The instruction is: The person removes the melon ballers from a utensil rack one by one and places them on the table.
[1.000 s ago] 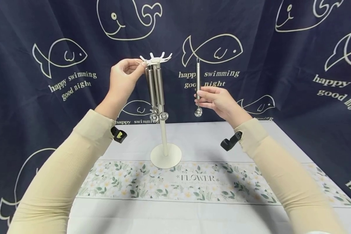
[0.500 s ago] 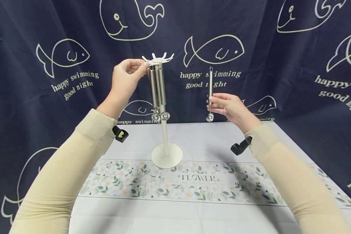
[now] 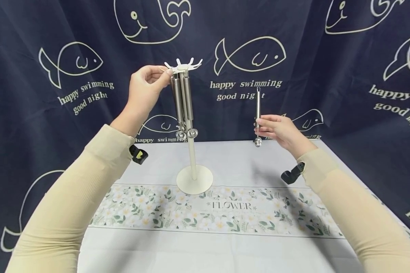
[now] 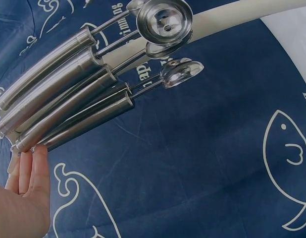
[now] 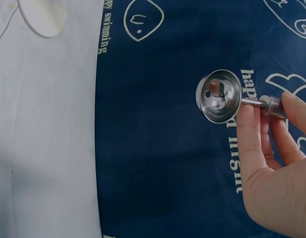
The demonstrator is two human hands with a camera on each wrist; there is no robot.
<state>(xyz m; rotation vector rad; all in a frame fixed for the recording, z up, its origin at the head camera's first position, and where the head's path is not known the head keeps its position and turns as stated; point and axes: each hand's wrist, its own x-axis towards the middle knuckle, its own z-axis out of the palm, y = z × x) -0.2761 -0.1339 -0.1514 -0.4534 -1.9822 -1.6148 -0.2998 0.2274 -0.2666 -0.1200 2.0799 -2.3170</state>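
Note:
My right hand holds a steel melon baller upright by the lower handle, its loop at the top and bowl at the bottom. The right wrist view shows a small hole in its round bowl. At the top of a white stand, my left hand pinches one arm of the hook rack. Several more melon ballers hang from the rack beside those fingers. Seen from the left wrist, their handles cluster close together above the left hand.
The stand's round base rests on a white table crossed by a flower-printed strip. Behind hangs a dark blue curtain with fish drawings. Black wrist cameras sit at both cuffs.
My right hand has moved right and downward with the melon baller, away from the stand. The left hand stays at the rack.

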